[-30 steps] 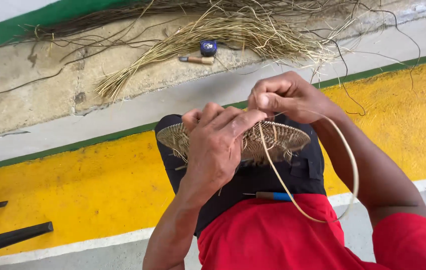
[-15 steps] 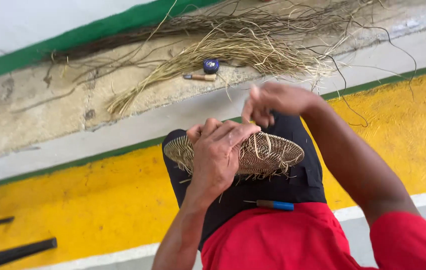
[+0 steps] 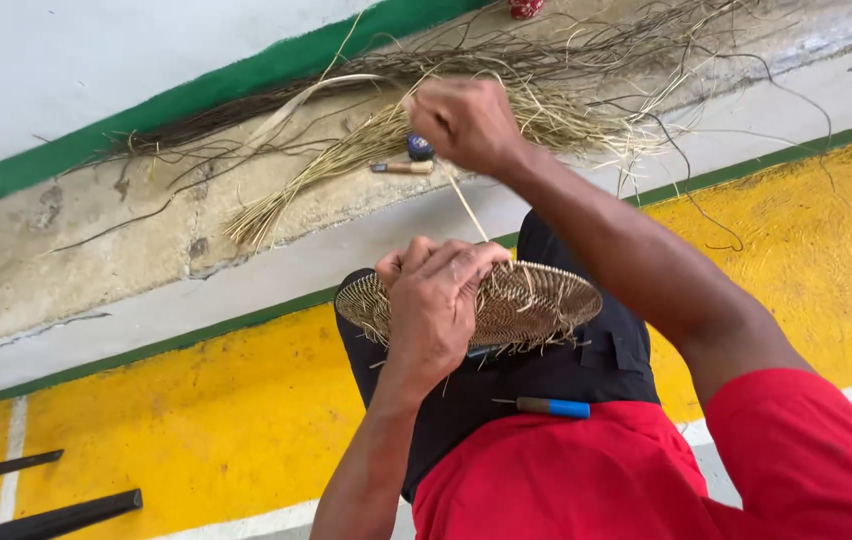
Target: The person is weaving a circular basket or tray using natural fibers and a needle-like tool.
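Observation:
A flat round woven disc of pale straw (image 3: 531, 305) rests on my lap over dark trousers. My left hand (image 3: 436, 300) grips its near left rim, fingers curled over the weave. My right hand (image 3: 468, 122) is raised well above and beyond the disc, fist closed on a thin straw strand (image 3: 466, 208) that runs taut down to the weave by my left fingers. A blue-handled tool (image 3: 546, 406) lies on my lap against my red shirt.
A loose heap of straw and dark fibres (image 3: 546, 90) lies on the concrete ledge ahead, with a wooden-handled tool (image 3: 401, 167) and a small blue object (image 3: 419, 147) beside it. Yellow painted floor (image 3: 146, 440) spreads left. Dark bars (image 3: 46, 518) lie at lower left.
My right hand has risen from the disc's far rim up and away, drawing the strand taut. My left hand stays on the disc.

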